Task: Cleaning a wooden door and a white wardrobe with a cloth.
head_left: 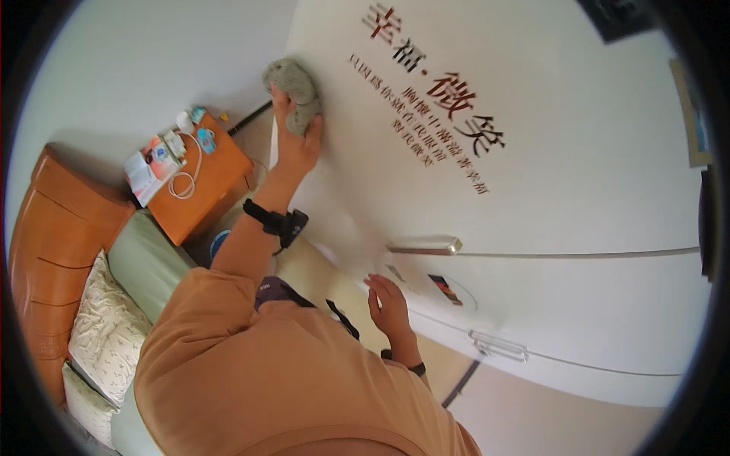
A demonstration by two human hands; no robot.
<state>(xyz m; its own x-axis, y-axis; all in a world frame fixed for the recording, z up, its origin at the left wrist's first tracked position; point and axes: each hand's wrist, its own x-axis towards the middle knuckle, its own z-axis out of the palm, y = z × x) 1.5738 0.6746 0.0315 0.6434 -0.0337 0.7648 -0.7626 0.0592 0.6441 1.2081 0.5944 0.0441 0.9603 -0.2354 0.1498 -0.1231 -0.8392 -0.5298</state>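
My left hand (298,148) reaches up and presses a grey-green cloth (293,82), bunched up, against the white front of a tall cabinet (547,197) near its left edge. The fingers are curled round the cloth's lower part. Lower down, my right hand (390,305) hangs close to the cabinet front, below a metal handle (426,245). It holds nothing, and its slightly bent fingers are apart from the thumb. Dark lettering decorates the upper part of the cabinet front. A black band with a small device (277,223) sits on my left wrist.
On the left stands an orange-brown nightstand (209,178) with a tissue pack (156,163), small boxes and a white cable. Beside it is a bed with a brown headboard (61,228) and patterned pillows (114,327). A second handle (498,347) juts from the cabinet's lower part.
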